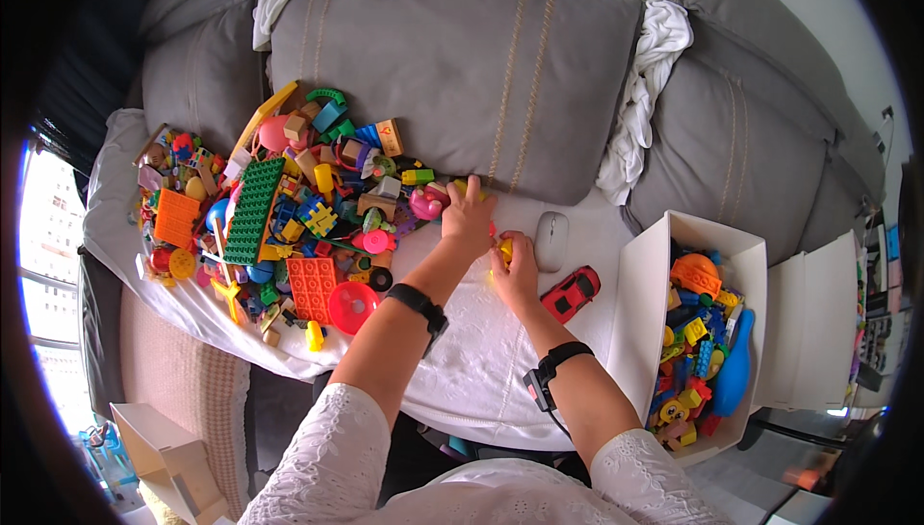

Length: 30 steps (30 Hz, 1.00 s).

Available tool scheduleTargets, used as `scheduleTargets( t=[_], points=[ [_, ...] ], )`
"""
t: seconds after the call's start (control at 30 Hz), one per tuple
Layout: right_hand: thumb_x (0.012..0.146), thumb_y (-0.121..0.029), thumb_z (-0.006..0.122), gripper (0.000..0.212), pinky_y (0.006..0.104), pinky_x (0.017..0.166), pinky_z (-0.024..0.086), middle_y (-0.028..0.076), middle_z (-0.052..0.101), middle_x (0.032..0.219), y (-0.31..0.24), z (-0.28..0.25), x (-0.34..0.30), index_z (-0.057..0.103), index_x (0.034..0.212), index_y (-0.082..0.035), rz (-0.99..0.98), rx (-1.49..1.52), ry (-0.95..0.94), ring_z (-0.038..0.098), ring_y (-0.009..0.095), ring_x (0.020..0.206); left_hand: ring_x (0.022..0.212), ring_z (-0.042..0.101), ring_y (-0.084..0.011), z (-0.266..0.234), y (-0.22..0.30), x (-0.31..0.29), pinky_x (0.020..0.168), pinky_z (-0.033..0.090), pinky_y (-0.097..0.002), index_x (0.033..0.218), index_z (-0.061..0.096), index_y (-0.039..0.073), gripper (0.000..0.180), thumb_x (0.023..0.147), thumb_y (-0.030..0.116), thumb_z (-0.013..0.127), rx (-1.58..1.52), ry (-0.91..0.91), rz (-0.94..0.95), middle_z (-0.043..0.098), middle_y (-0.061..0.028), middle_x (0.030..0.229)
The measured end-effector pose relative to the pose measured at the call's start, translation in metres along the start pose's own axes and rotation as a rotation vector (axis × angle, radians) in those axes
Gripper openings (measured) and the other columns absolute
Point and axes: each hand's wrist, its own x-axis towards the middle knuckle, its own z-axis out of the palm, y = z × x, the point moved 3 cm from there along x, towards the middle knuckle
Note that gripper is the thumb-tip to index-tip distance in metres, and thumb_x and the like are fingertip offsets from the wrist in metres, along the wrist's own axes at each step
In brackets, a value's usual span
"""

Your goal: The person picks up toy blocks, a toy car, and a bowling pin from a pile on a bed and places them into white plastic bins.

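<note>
My left hand (469,220) reaches to the right end of a big toy heap, its fingers stretched out and apart. Below its fingertips lie small yellow pieces, partly hidden, and a pink toy (427,203) sits just to its left. My right hand (517,273) is closed around a small yellow toy piece (504,250), mostly covered by the fingers. Right of that hand, a grey computer mouse (551,241) and a red toy car (571,294) rest on the white cloth. A green building plate (254,211) and an orange-red block plate (311,289) lie on the heap.
A white box (640,284) full of mixed toys, with a blue toy bottle-like shape (734,361), stands at the right. Grey sofa cushions (433,73) rise behind the cloth. An open cardboard box (168,458) is at the lower left.
</note>
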Motion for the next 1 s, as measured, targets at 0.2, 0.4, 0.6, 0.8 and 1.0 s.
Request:
scheduleTargets(
  t=[0.2,0.4,0.6,0.8,1.0],
  points=[
    [0.087,-0.011,0.061,0.023,0.0386,0.08,0.046,0.017,0.056,0.099,0.005,-0.004,-0.002,0.053,0.106,-0.002,0.02,0.098,-0.003,0.057,0.035,0.091,0.12,0.041,-0.0396,0.012,0.003,-0.061,0.078,0.057,-0.0403,0.118,0.059,0.02,0.045,0.075,0.019,0.069,0.016,0.151,0.242,0.043,-0.0101,0.128],
    [0.085,-0.011,0.062,0.024,0.0409,0.079,0.046,0.018,0.056,0.099,-0.009,-0.004,0.002,0.053,0.106,-0.002,-0.031,0.092,0.025,0.056,0.037,0.092,0.114,0.049,-0.0379,-0.007,-0.008,-0.072,0.077,0.057,-0.0439,0.126,0.052,0.014,0.052,0.075,0.017,0.066,-0.231,0.24,0.151,0.028,-0.0168,0.151],
    [0.084,-0.011,0.063,0.026,0.0435,0.078,0.046,0.019,0.055,0.099,-0.006,-0.006,0.001,0.052,0.106,-0.003,-0.039,0.037,0.023,0.055,0.04,0.092,0.111,0.053,-0.0377,0.015,-0.013,-0.07,0.084,0.054,-0.043,0.121,0.051,0.003,0.052,0.074,0.015,0.066,-0.258,0.194,-0.002,0.018,-0.0196,0.156],
    [0.084,-0.01,0.063,0.025,0.044,0.078,0.046,0.019,0.055,0.098,-0.009,-0.005,0.002,0.052,0.105,-0.003,-0.046,0.022,0.024,0.055,0.04,0.092,0.112,0.052,-0.0369,0.03,-0.025,-0.07,0.096,0.046,-0.0434,0.115,0.056,0.003,0.042,0.075,0.011,0.064,-0.413,0.254,0.184,0.043,-0.0144,0.14],
    [0.081,-0.01,0.064,0.035,0.0429,0.084,0.046,0.02,0.056,0.105,-0.006,-0.01,0.003,0.051,0.114,-0.004,-0.014,-0.011,0.019,0.055,0.04,0.098,0.111,0.051,-0.0399,0.017,-0.007,-0.091,0.093,0.046,-0.046,0.121,0.057,0.007,0.048,0.074,0.011,0.067,-0.505,0.39,0.153,0.048,-0.0183,0.131]
  ],
)
